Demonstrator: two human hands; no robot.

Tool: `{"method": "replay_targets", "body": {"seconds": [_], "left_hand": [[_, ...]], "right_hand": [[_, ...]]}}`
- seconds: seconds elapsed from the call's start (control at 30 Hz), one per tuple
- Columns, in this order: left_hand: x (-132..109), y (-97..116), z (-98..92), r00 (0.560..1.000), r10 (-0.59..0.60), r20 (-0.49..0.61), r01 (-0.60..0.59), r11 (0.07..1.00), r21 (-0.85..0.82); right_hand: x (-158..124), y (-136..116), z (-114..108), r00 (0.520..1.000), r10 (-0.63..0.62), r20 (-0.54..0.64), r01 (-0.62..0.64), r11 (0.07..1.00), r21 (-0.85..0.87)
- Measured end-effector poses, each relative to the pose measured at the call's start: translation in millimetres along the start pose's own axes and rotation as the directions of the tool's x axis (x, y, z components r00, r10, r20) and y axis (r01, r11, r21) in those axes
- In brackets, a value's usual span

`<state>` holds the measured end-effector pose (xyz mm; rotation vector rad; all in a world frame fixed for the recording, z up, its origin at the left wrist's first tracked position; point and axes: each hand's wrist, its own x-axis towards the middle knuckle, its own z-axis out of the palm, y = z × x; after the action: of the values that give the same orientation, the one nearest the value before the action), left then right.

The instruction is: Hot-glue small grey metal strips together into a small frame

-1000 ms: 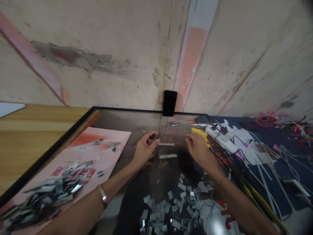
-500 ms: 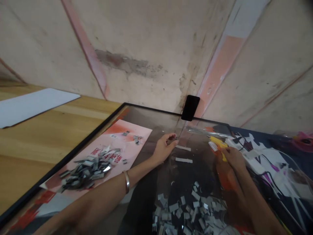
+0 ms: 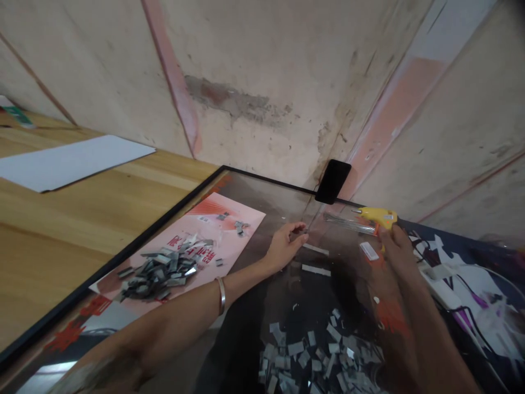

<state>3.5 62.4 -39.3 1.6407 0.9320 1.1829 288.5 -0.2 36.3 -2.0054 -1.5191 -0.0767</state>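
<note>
My right hand (image 3: 397,249) is closed round the grip of a yellow glue gun (image 3: 377,216), whose metal nozzle points left. My left hand (image 3: 287,243) rests low over the glossy tabletop, its thumb and fingers curled towards each other in a pinch. Whatever lies between those fingertips is too small to make out. Just right of the left fingertips lies a narrow pale strip (image 3: 315,249), with a second strip (image 3: 316,270) lying nearer to me. A small white rectangular block (image 3: 369,251) lies below the glue gun.
Small grey pieces (image 3: 315,353) lie scattered at the front. Dark, shiny pieces (image 3: 164,273) are heaped on a pink printed sheet (image 3: 246,213). A black phone (image 3: 333,181) leans against the wall, beside clear sticks (image 3: 348,224). Power strips and cables (image 3: 443,287) crowd the right.
My right hand has raised the glue gun from beside the white block, and its nozzle now points left near the clear sticks. The view has shifted; my left hand keeps its place by the strips.
</note>
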Motion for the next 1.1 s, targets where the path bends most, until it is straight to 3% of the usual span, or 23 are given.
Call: {"method": "replay_targets", "body": {"seconds": [0.07,0.17,0.3,0.4,0.6,0.9,1.1], "left_hand": [[0,1,-0.5,1.0,0.009,0.0,-0.009,1.0,0.006],[1,1,-1.1,1.0,0.008,-0.01,-0.008,1.0,0.006],[2,2,-1.8,1.0,0.003,-0.005,-0.003,1.0,0.01],[3,3,-2.2,1.0,0.005,0.0,-0.005,1.0,0.016],[4,2,-1.7,1.0,-0.001,-0.003,0.001,1.0,0.013],[5,3,-1.7,1.0,0.004,0.005,-0.004,1.0,0.013],[5,-1,-2.7,0.999,0.038,0.021,-0.04,0.998,0.054]], "right_hand": [[9,-31,-2,1.0,-0.005,0.01,0.005,1.0,-0.001],[20,-70,-3,0.998,-0.058,-0.025,0.053,0.985,-0.163],[25,-98,-1,0.957,-0.287,-0.036,0.259,0.903,-0.342],[20,-102,0,0.906,-0.424,-0.023,0.363,0.801,-0.476],[12,-100,1,0.869,-0.491,0.058,0.436,0.705,-0.56],[15,-103,9,0.837,-0.54,0.095,0.484,0.647,-0.59],[13,-106,9,0.841,-0.529,0.113,0.485,0.646,-0.589]]}}
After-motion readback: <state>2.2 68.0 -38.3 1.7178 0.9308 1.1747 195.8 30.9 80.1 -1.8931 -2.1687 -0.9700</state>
